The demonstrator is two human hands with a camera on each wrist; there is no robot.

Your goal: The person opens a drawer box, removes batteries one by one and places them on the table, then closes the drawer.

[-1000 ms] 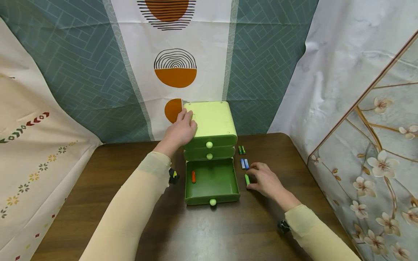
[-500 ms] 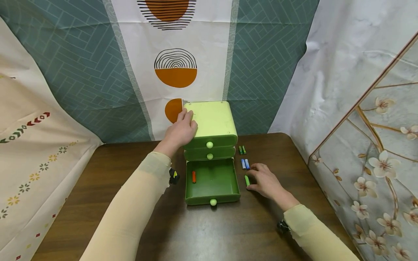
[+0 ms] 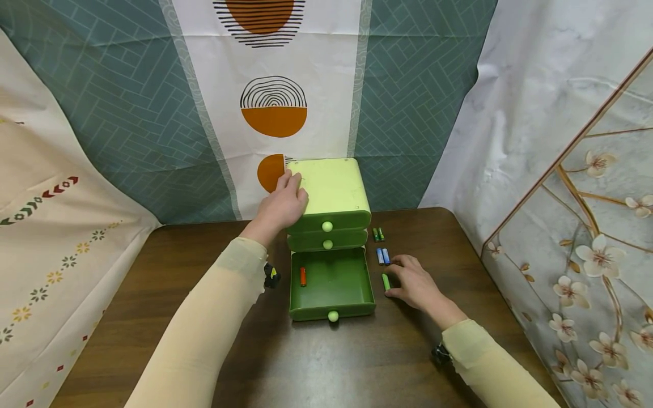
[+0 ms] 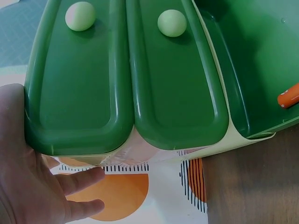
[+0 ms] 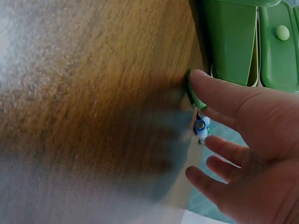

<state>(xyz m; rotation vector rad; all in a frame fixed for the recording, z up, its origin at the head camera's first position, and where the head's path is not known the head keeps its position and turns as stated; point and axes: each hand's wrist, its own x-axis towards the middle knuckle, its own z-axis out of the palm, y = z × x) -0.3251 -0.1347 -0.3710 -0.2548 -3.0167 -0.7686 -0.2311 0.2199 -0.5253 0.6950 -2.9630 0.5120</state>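
Observation:
My left hand (image 3: pixel 280 205) rests on the upper left edge of a small drawer unit (image 3: pixel 334 184), with its fingers extended in the left wrist view. The unit's bottom drawer (image 3: pixel 333 292) is pulled out, and an orange-red battery (image 3: pixel 303 276) lies inside at the left. To the right of that drawer my right hand (image 3: pixel 415 284) pinches a bright green battery (image 3: pixel 386 282) between thumb and index finger, low at the table. In the right wrist view the thumb lies against the green battery (image 5: pixel 197 97), while the other fingers are spread. Part of the battery is hidden there.
Two blue batteries (image 3: pixel 382 256) lie just beyond my right hand. Farther back are two dark green batteries (image 3: pixel 378 234). The two upper drawers with round knobs (image 3: pixel 327 226) are closed. Patterned cloth (image 3: pixel 415 102) hangs behind the brown table (image 3: pixel 326 362) and along both sides.

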